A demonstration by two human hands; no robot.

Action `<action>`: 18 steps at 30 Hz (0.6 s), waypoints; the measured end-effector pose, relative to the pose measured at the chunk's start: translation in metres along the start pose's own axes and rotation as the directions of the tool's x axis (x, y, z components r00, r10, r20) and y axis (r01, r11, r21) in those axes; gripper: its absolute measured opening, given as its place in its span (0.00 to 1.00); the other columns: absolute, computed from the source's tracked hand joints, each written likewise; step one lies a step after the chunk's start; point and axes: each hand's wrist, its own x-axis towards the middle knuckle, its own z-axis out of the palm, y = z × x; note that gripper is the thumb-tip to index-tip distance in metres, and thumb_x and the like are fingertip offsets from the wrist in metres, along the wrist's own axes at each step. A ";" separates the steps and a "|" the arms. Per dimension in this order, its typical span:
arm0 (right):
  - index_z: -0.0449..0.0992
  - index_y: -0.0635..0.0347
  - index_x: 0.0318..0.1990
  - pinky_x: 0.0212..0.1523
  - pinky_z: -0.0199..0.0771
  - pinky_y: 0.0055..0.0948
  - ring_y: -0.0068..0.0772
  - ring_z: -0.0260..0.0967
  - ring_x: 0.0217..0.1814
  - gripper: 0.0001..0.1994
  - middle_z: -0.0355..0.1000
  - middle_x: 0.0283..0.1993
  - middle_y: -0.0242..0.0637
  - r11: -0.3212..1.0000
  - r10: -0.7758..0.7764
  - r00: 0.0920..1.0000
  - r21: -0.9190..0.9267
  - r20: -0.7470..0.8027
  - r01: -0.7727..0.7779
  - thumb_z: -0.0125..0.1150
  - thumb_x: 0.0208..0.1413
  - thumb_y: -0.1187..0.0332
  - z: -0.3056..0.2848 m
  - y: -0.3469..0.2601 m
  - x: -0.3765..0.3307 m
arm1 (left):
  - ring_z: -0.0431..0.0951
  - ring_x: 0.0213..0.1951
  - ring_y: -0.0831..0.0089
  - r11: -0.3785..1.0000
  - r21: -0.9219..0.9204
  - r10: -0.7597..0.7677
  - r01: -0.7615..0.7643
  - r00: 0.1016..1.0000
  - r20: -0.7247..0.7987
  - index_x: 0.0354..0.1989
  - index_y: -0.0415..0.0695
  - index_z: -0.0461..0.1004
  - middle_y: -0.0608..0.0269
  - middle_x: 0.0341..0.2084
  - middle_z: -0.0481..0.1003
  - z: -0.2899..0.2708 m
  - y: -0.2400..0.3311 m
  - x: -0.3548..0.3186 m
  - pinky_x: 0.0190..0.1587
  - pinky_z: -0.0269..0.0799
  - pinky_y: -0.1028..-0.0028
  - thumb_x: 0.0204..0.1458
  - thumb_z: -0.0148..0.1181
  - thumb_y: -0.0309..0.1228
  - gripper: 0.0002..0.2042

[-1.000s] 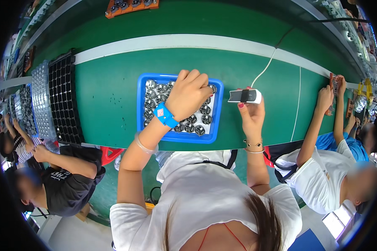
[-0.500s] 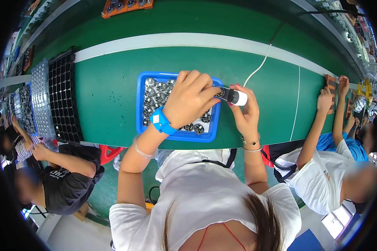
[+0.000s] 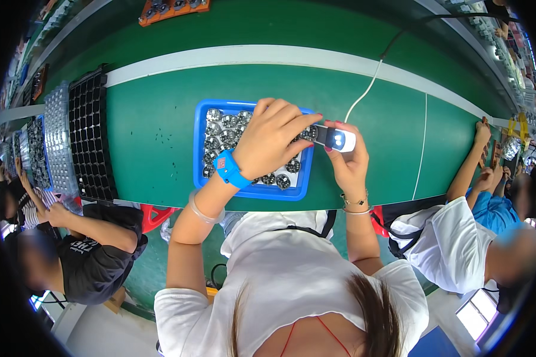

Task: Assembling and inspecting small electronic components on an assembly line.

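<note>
My left hand (image 3: 270, 138), with a blue watch on its wrist, reaches over a blue tray (image 3: 199, 152). Its thumb and fingers pinch a small round black-and-silver part (image 3: 309, 134) at the tray's right side. My right hand (image 3: 354, 162) grips a white and black corded device (image 3: 343, 140) between thumb and fingers. Two bright spots glow on the device. Its narrow metal end points left and meets or nearly meets the pinched part; the exact contact is hidden by my fingers. Several similar round parts (image 3: 227, 137) lie in the tray, partly covered by my left hand.
A white cable (image 3: 365, 95) runs from the device toward the back. At the left stands a black tray with many pockets (image 3: 90, 140) beside clear trays (image 3: 58, 140). An orange rack (image 3: 175, 11) sits at the far side. Co-workers sit at left (image 3: 101, 238) and right (image 3: 443, 244).
The device has turned slightly in my right hand, and bright spots now show on it. My left hand stays nearly in place. The co-worker at right has shifted their arms farther right.
</note>
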 end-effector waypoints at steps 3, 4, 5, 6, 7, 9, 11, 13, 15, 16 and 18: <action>0.65 0.65 0.55 0.52 0.68 0.28 0.31 0.66 0.54 0.20 0.68 0.54 0.44 1.000 0.009 1.000 0.019 0.009 -0.009 0.59 0.53 0.78 0.000 -0.001 0.000 | 0.69 0.41 0.66 1.000 -0.004 0.000 0.000 0.999 -0.032 0.43 0.49 0.74 0.67 0.33 0.70 -0.001 0.002 0.001 0.49 0.60 0.62 0.39 0.67 0.31 0.19; 0.65 0.65 0.55 0.52 0.68 0.28 0.31 0.66 0.54 0.20 0.68 0.54 0.44 1.000 0.008 1.000 0.018 0.008 -0.009 0.59 0.53 0.78 0.000 0.000 0.000 | 0.69 0.41 0.65 1.000 -0.013 0.005 -0.005 0.998 -0.062 0.40 0.49 0.75 0.67 0.33 0.70 -0.001 0.002 0.002 0.49 0.60 0.62 0.39 0.67 0.31 0.17; 0.65 0.65 0.55 0.53 0.68 0.28 0.32 0.67 0.54 0.21 0.68 0.54 0.44 1.000 0.008 1.000 0.023 -0.007 -0.008 0.58 0.54 0.78 0.000 0.001 -0.001 | 0.69 0.41 0.65 1.000 -0.014 0.005 -0.006 0.998 -0.062 0.40 0.49 0.75 0.67 0.33 0.70 -0.001 0.000 0.001 0.49 0.60 0.62 0.39 0.67 0.31 0.17; 0.64 0.65 0.56 0.54 0.68 0.29 0.32 0.67 0.54 0.21 0.67 0.55 0.44 1.000 0.009 1.000 0.028 -0.023 -0.009 0.58 0.54 0.78 0.000 0.003 -0.002 | 0.68 0.41 0.65 1.000 -0.002 0.026 -0.027 0.998 -0.061 0.36 0.49 0.75 0.67 0.33 0.69 -0.001 -0.003 0.000 0.49 0.60 0.61 0.39 0.67 0.31 0.14; 0.64 0.65 0.56 0.54 0.68 0.29 0.32 0.67 0.54 0.21 0.67 0.55 0.44 1.000 0.010 1.000 0.027 -0.024 -0.009 0.58 0.54 0.78 0.002 0.004 -0.003 | 0.68 0.42 0.64 0.999 0.009 0.048 -0.047 0.997 -0.060 0.32 0.49 0.75 0.66 0.33 0.68 -0.001 -0.004 0.000 0.49 0.59 0.61 0.39 0.67 0.32 0.10; 0.61 0.65 0.58 0.57 0.65 0.31 0.32 0.65 0.56 0.22 0.65 0.58 0.44 0.978 0.121 0.985 0.183 -0.124 -0.097 0.58 0.56 0.77 0.007 0.004 -0.009 | 0.67 0.42 0.64 1.000 0.019 0.015 -0.013 0.997 -0.070 0.28 0.49 0.75 0.66 0.32 0.67 -0.002 -0.002 0.000 0.48 0.59 0.62 0.39 0.67 0.31 0.08; 0.58 0.65 0.60 0.61 0.60 0.33 0.31 0.62 0.59 0.23 0.62 0.61 0.43 0.954 0.193 0.931 0.279 -0.310 -0.105 0.56 0.58 0.76 0.011 0.009 -0.015 | 0.66 0.42 0.64 0.999 0.028 -0.019 0.022 0.997 -0.080 0.24 0.49 0.75 0.66 0.32 0.65 -0.001 -0.003 0.000 0.48 0.59 0.62 0.38 0.67 0.31 0.06; 0.57 0.64 0.62 0.63 0.57 0.34 0.29 0.59 0.61 0.24 0.61 0.61 0.39 0.946 0.203 0.887 0.318 -0.414 -0.068 0.55 0.59 0.74 0.009 0.008 -0.012 | 0.65 0.40 0.65 0.995 0.100 -0.023 0.028 0.998 -0.054 0.22 0.48 0.76 0.66 0.30 0.63 0.005 -0.012 -0.002 0.47 0.59 0.63 0.37 0.67 0.31 0.05; 0.58 0.64 0.61 0.61 0.59 0.34 0.31 0.61 0.61 0.24 0.62 0.60 0.39 0.972 0.142 0.903 0.231 -0.405 -0.049 0.55 0.58 0.75 -0.001 0.013 -0.016 | 0.65 0.40 0.65 0.993 0.110 -0.028 0.033 0.999 -0.044 0.22 0.48 0.77 0.66 0.30 0.63 0.011 -0.019 -0.004 0.48 0.59 0.63 0.37 0.67 0.31 0.05; 0.58 0.64 0.61 0.61 0.59 0.34 0.31 0.61 0.61 0.24 0.62 0.60 0.39 0.972 0.142 0.903 0.231 -0.404 -0.050 0.55 0.58 0.75 -0.003 0.013 -0.018 | 0.64 0.40 0.65 0.992 0.119 -0.032 0.036 0.999 -0.033 0.23 0.48 0.77 0.65 0.30 0.63 0.012 -0.022 -0.005 0.48 0.58 0.63 0.37 0.67 0.31 0.05; 0.59 0.64 0.60 0.59 0.63 0.35 0.34 0.63 0.59 0.24 0.63 0.58 0.39 0.979 0.138 0.943 0.188 -0.303 -0.082 0.57 0.57 0.76 -0.006 0.011 -0.020 | 0.65 0.40 0.65 0.992 0.125 -0.019 0.022 0.999 -0.029 0.23 0.48 0.78 0.66 0.30 0.63 0.013 -0.025 -0.005 0.48 0.58 0.63 0.37 0.67 0.31 0.05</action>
